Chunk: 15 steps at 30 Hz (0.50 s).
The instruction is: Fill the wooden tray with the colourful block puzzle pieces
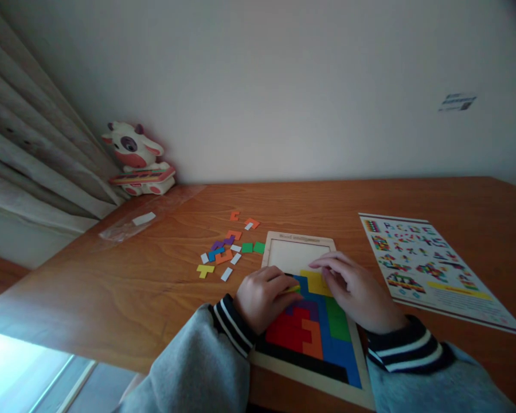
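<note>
In the head view, a shallow rectangular puzzle board of pale wood point(312, 234) lies on the brown wood-grain desk point(163, 310). Its far part is bare; the near part is filled with flat blue, black, red, orange, purple, green and yellow pieces. The left hand point(266, 297) is over the board's left side, its grip narrow, thumb and fingers pinching a small, flat yellow piece point(291, 289). The right hand point(356, 289) is over the right side, its grip partly open, fingertips at a flat yellow piece in the board point(316, 283); whether they touch it, I cannot tell.

Left of the board, loose flat pieces in orange, purple, blue, white, green and yellow point(223, 256) are scattered; of the two green squares point(247, 248), one is just beside the frame. A white printed sheet with colourful pattern pictures point(438, 267) lies to the right of the board. At the desk's far left corner sits a white and pink cow-shaped toy with a keyboard point(140, 160), near a crumpled clear plastic wrapper point(126, 228).
</note>
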### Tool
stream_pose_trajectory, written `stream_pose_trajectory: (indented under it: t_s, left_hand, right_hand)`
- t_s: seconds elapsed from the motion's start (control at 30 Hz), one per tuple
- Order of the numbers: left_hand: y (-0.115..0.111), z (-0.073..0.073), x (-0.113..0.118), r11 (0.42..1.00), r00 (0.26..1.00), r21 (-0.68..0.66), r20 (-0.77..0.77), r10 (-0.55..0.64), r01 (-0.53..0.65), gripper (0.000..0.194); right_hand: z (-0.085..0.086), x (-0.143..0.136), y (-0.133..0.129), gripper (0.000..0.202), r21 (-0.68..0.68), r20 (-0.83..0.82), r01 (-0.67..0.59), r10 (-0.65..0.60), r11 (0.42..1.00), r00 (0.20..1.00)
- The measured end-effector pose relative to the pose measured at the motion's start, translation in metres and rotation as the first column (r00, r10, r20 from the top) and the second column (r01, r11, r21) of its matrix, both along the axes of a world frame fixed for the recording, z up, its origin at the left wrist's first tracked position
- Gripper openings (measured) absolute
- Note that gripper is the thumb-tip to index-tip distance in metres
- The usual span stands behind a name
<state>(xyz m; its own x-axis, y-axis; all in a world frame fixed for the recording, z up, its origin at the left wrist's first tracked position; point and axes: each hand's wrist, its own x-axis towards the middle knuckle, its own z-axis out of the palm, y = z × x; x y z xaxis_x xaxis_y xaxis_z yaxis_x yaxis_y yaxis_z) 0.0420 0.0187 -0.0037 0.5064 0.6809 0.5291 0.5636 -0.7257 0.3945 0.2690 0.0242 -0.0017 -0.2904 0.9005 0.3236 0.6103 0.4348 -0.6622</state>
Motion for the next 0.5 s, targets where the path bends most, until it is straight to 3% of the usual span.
stream_pose_trajectory:
  t_s: [0.1,0.27,0.4,0.5]
  left_hand:
    - [-0.004,-0.001,0.001,0.997,0.999,-0.077,0.039,0.027,-0.024,0.033]
    - [-0.007,-0.007,0.0,0.997,0.991,-0.073,0.135,0.018,-0.008,0.036]
    - [-0.007,-0.006,0.0,1.0,0.995,-0.006,0.098,-0.012,0.012,0.032]
    - [-0.006,0.0,0.001,0.999,0.998,0.03,0.069,0.01,-0.012,0.026]
  right_hand:
    - [0.011,-0.006,-0.006,0.018,-0.035,-0.042,-0.118,0.117,0.992,0.992]
    - [0.018,-0.017,-0.014,0.012,-0.136,-0.08,-0.276,0.267,0.952,0.96]
    - [0.014,-0.018,-0.014,0.014,-0.151,-0.078,-0.229,0.219,0.962,0.973]
    - [0.011,-0.011,-0.011,0.018,-0.142,-0.083,-0.078,0.067,0.987,0.994]
